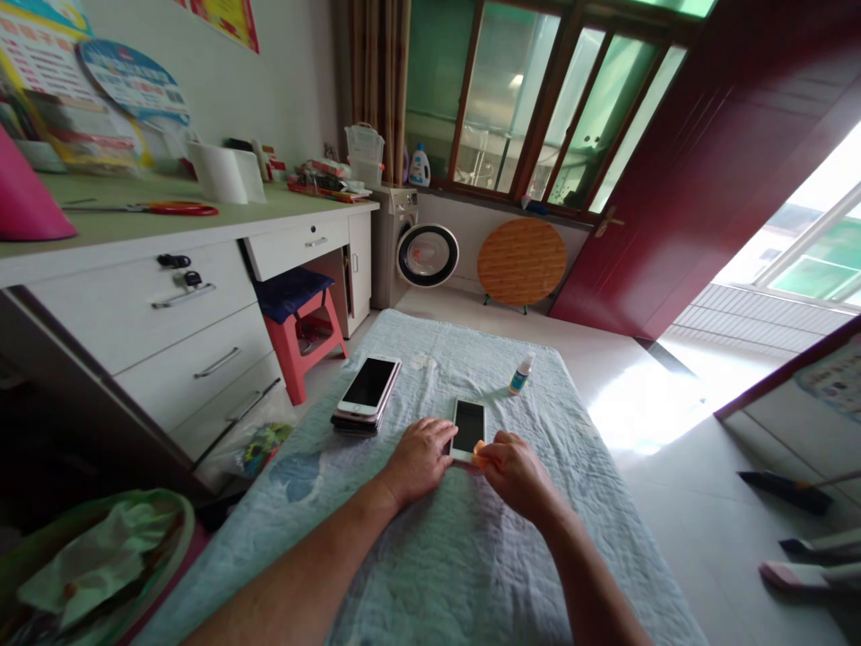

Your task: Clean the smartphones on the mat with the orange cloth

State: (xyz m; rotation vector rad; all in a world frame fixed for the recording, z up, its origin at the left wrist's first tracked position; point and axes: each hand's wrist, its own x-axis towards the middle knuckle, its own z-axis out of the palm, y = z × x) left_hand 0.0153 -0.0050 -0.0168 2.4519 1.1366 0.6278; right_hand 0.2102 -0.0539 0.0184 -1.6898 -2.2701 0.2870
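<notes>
A white phone with a dark screen lies flat on the light blue quilted cloth. Against its left edge rests my left hand, fingers spread and holding nothing. My right hand pinches a small orange cloth on the phone's lower right corner. To the left is a stack of several phones, the top one white with a black screen. A small spray bottle with a clear cap and blue label stands behind and to the right of the single phone.
At the left is a white desk bearing paper rolls and red-handled scissors. A red stool stands beside its drawers. A waste bin sits at the lower left. Farther back are a washing machine and a round wooden board.
</notes>
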